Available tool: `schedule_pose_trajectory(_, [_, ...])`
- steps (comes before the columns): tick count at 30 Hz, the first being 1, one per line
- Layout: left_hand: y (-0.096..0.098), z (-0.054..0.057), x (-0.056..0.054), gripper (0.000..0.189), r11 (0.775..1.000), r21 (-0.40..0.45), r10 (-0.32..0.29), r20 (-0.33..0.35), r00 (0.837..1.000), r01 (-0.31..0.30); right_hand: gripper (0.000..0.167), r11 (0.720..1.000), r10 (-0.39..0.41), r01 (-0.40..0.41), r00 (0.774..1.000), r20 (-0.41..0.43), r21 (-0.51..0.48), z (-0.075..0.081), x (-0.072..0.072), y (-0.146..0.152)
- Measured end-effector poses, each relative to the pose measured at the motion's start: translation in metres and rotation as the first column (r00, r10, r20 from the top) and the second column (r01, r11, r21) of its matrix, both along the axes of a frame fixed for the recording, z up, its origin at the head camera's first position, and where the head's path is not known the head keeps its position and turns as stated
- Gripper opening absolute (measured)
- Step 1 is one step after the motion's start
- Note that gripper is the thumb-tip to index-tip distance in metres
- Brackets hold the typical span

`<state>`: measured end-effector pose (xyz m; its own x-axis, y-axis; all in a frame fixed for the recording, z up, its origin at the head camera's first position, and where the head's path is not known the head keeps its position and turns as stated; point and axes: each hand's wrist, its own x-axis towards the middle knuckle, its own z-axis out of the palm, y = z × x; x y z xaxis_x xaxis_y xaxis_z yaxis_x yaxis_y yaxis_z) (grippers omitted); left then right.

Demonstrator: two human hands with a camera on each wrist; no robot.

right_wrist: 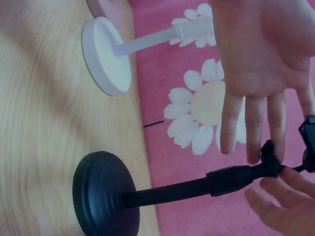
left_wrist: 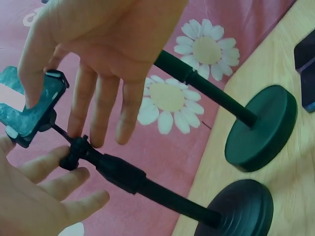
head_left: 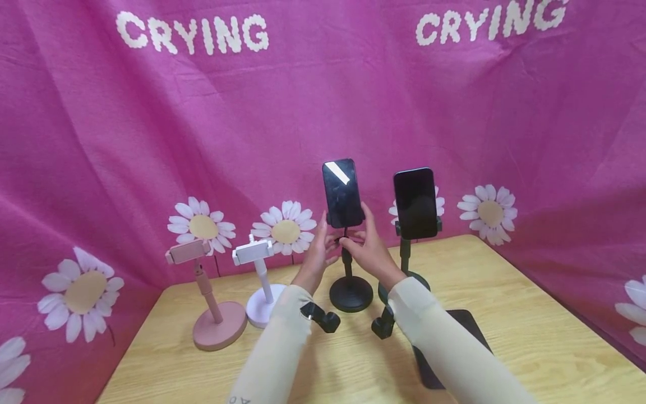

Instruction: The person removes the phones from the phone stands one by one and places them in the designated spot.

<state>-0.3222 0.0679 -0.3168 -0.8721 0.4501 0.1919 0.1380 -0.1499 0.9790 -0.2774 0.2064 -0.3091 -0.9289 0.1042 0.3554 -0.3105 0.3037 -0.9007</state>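
Note:
A black phone stand (head_left: pixel 351 293) with a dark phone (head_left: pixel 342 193) in its clamp stands at the middle back. Both hands reach round its upper part, just below the phone. My left hand (head_left: pixel 316 255) is on the left side, its mostly straight fingers (right_wrist: pixel 254 125) at the black joint with the wing knob (left_wrist: pixel 76 152); its index finger reaches the clamp (right_wrist: pixel 309 140). From the right, my right hand (head_left: pixel 374 251) has its thumb at the joint in the head view, and its other fingers (left_wrist: pixel 103 110) extend loosely behind the post.
A dark green stand (left_wrist: pixel 266 128) holding another phone (head_left: pixel 415 202) is close on the right. White (head_left: pixel 262 306) and pink (head_left: pixel 220 328) stands are on the left of the wooden table (head_left: pixel 151 359). A dark flat tablet-like object (head_left: pixel 466 325) lies partly under the right forearm. A pink daisy cloth (head_left: pixel 323 101) hangs behind.

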Motion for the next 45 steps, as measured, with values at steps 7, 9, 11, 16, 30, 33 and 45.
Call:
schedule_pose_trajectory(7, [-0.003, 0.0, -0.008, 0.055, 0.992, -0.118, 0.027, -0.174, 0.984, -0.048, 0.091, 0.999, -0.026, 0.026, 1.0, -0.015, 0.027, -0.001, -0.009, 0.002])
schedule_pose_trajectory(9, [-0.005, -0.003, -0.007, 0.055, 0.987, -0.146, 0.037, -0.191, 0.981, -0.066, 0.091, 0.999, -0.026, 0.027, 1.0, -0.015, 0.034, -0.002, -0.01, 0.001])
schedule_pose_trajectory(11, [-0.007, -0.006, -0.007, 0.055, 0.984, -0.161, 0.041, -0.197, 0.98, -0.073, 0.092, 0.999, -0.027, 0.028, 1.0, -0.008, 0.036, -0.004, -0.01, 0.0])
schedule_pose_trajectory(16, [-0.013, -0.012, -0.003, 0.054, 0.979, -0.187, 0.047, -0.208, 0.977, -0.087, 0.093, 0.998, -0.039, 0.038, 0.999, 0.011, 0.051, -0.007, -0.005, -0.003])
schedule_pose_trajectory(30, [-0.037, -0.015, 0.02, 0.049, 0.957, -0.258, 0.055, -0.284, 0.957, -0.132, 0.093, 0.998, -0.003, 0.006, 0.998, -0.056, 0.058, -0.007, 0.014, -0.019])
schedule_pose_trajectory(33, [-0.044, -0.019, 0.027, 0.049, 0.95, -0.269, 0.068, -0.324, 0.944, -0.161, 0.094, 0.997, 0.001, 0.004, 0.998, -0.063, 0.077, -0.01, 0.022, -0.025])
schedule_pose_trajectory(45, [-0.068, -0.028, 0.057, 0.051, 0.929, -0.268, 0.133, -0.405, 0.905, -0.257, 0.096, 0.993, 0.045, -0.033, 0.994, -0.1, 0.117, -0.011, 0.052, -0.046])
